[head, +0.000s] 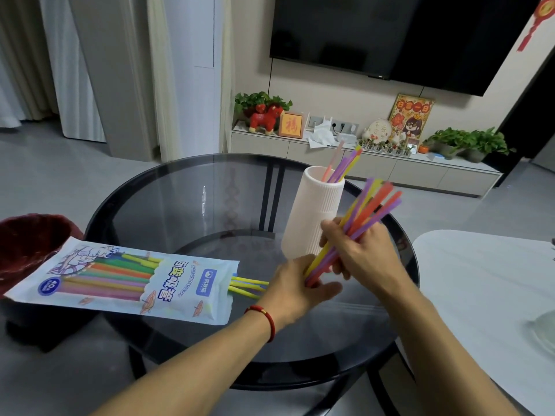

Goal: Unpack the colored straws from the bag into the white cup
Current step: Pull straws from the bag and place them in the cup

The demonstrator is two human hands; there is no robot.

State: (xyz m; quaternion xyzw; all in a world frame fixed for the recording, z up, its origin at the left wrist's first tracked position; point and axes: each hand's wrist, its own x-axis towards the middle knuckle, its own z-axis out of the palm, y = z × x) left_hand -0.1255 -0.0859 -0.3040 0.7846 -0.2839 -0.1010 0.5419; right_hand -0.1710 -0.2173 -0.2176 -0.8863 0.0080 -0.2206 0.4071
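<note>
The straw bag (pixel 126 280) lies flat on the left of the round glass table (pixel 186 205), a few yellow straws (pixel 247 286) poking out of its open right end. The tall ribbed white cup (pixel 315 211) stands upright mid-table with several straws (pixel 345 165) leaning in it. My right hand (pixel 360 253) grips a bundle of yellow, orange and purple straws (pixel 372 205), tilted up to the right just in front of the cup. My left hand (pixel 295 288) holds the bundle's lower ends, its fingers mostly hidden.
A dark red bin (pixel 27 244) sits left of the table, under the bag's end. A white table (pixel 486 295) stands at the right. A TV cabinet (pixel 375 166) with plants and ornaments runs along the far wall.
</note>
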